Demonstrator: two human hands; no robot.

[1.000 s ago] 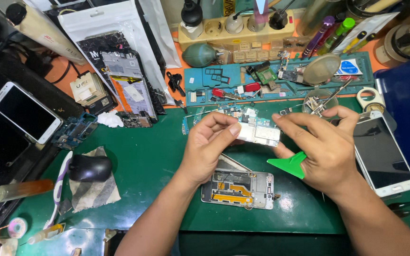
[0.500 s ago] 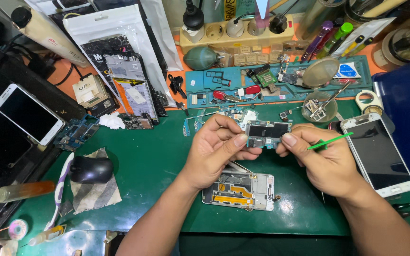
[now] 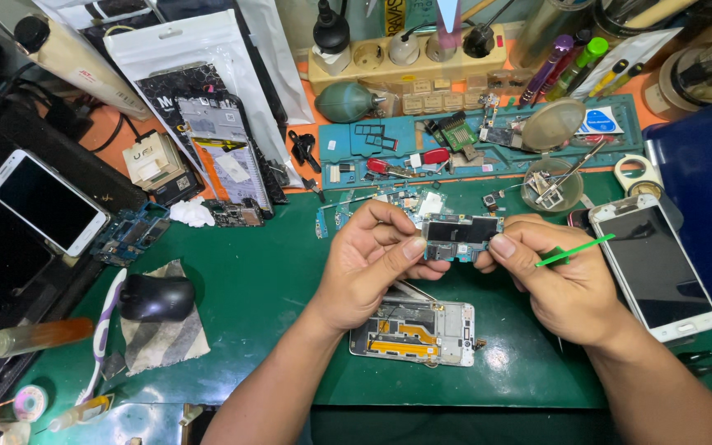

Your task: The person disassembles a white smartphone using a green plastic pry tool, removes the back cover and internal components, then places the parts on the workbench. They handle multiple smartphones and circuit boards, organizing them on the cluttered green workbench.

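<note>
**Green mat, bare board held by its edges**

Green covers the mat (image 3: 232,288) where both hands work. The left hand (image 3: 372,264) and right hand (image 3: 566,284) hold a small circuit board (image 3: 461,236) between them, lifted off the mat at mid-scene, just far of the opened phone frame (image 3: 414,330). The left thumb and forefinger pinch the board's left end; the right thumb presses on its right end, with the fingers behind it. The right hand also grips a thin green pry tool (image 3: 574,250), whose tip sticks out to the right.

The board looks light, thin and stiff, and likely fragile: small parts and connectors stand on its face, so it is best taken by the bare edges and ends, as here, not by the face. It would probably not bear bending or a drop.

It is a dark oblong, wider than tall, with black shielding over most of the face and blue-green showing along the near edge. Finer detail is too small to tell.

Near the hands, the frame lies flat, silver with orange flex strips. A white phone (image 3: 653,268) lies to the right, another white phone (image 3: 43,202) far left, and a black mouse (image 3: 156,297) rests on a cloth at the left.
</note>
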